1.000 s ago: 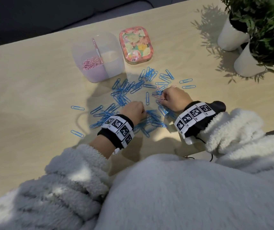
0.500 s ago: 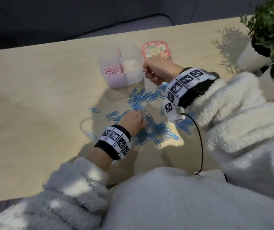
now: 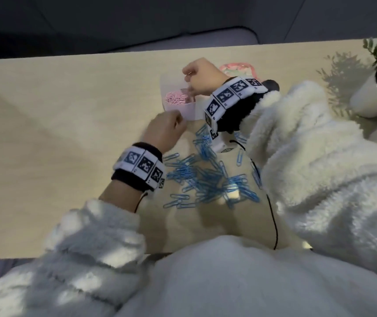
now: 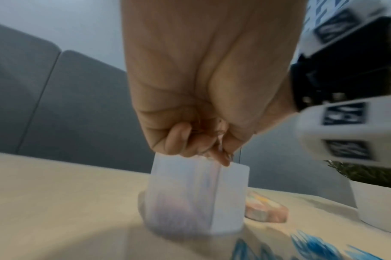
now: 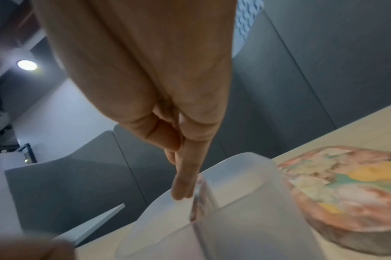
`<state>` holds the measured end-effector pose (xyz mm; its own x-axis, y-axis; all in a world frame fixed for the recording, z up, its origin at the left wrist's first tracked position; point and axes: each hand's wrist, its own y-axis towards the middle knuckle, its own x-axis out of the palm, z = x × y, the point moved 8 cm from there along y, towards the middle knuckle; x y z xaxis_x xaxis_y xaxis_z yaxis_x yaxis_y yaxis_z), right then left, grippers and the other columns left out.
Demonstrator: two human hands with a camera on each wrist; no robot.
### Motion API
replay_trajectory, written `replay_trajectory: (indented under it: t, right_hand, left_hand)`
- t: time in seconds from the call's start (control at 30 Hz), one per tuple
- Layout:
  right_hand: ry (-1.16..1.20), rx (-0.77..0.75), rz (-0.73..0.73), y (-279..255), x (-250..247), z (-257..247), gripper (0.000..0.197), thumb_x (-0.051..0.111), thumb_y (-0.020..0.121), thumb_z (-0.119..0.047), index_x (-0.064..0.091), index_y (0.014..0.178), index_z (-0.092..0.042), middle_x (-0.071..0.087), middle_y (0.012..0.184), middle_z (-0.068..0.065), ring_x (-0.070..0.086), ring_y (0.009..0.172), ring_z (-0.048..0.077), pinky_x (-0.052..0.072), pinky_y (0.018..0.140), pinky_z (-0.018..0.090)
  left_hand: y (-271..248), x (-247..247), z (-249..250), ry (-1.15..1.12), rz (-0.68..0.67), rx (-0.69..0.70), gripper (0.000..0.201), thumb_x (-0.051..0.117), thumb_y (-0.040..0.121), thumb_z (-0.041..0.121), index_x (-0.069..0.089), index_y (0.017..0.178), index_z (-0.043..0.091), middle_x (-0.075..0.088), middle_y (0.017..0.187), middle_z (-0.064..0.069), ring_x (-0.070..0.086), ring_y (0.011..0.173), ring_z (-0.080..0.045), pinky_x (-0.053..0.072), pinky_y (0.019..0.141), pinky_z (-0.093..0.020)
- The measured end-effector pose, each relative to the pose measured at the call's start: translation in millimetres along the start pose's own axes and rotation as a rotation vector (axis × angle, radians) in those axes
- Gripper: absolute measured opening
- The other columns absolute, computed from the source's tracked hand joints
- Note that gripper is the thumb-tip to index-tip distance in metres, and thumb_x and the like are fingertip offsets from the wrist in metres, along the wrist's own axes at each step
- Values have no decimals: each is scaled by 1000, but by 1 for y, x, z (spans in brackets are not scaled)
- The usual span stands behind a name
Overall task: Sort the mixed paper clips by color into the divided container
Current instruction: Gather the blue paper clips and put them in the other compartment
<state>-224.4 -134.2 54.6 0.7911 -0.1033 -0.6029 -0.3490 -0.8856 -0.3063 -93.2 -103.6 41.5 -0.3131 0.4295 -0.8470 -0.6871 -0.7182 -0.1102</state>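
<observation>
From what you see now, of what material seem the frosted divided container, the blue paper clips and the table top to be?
Frosted divided container: probably translucent matte plastic; pink clips show dimly through its wall.
Blue paper clips: thin bent wire with a blue coat, probably coated metal; too small to be sure.
Table top: pale wood or wood-look laminate, matte, with faint straight grain.

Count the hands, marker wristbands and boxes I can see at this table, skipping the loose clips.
Hands (left, right): 2
Marker wristbands (left, right): 2
Divided container: 1
Floral box: 1
Total: 6
</observation>
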Motion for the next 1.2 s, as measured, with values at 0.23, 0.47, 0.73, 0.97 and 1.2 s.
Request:
replay_trajectory:
  t: [0.23,0.47,0.73,0.97,1.2]
  right_hand:
    - [426,53,152,-89,-54,76,27,36,89,8,53,80,-11,57,72,7,56,38,6,49,41,20]
    - [180,287,283,-183,-84,194,23,40,87,6,60,85,-5,56,63,2,47,27,0,33,28,12]
    - [-121,280,240,-223,-58,245,7,62,78,-7,64,79,-13,60,73,-8,57,78,18,39,73,23]
    - [-227,118,87,-215,-19,224,10,67,76,-16,64,86,-16,59,87,3,58,86,27,46,76,36]
    - [-264,187,179,-222,-35,246,13,56,80,-12,64,88,-18,65,100,6,59,96,30,46,81,36]
  left_hand:
    - [61,-18,8,180,110,-47,34,36,91,20,58,99,-5,60,106,-28,56,99,-40,44,81,-41]
    - [85,5,9,377,57,2,30,43,91,9,51,113,-9,51,118,-33,48,109,-46,39,91,-50]
    - [25,1,65,244,313,337,25,44,82,8,61,101,6,60,108,-18,52,102,-37,38,87,-42]
    - [-61,157,125,301,-344,660,23,47,82,24,65,95,18,64,96,-10,58,89,-33,46,74,-42]
    - [-56,163,116,302,-353,592,24,48,80,16,64,98,11,61,101,-13,54,90,-35,47,80,-46]
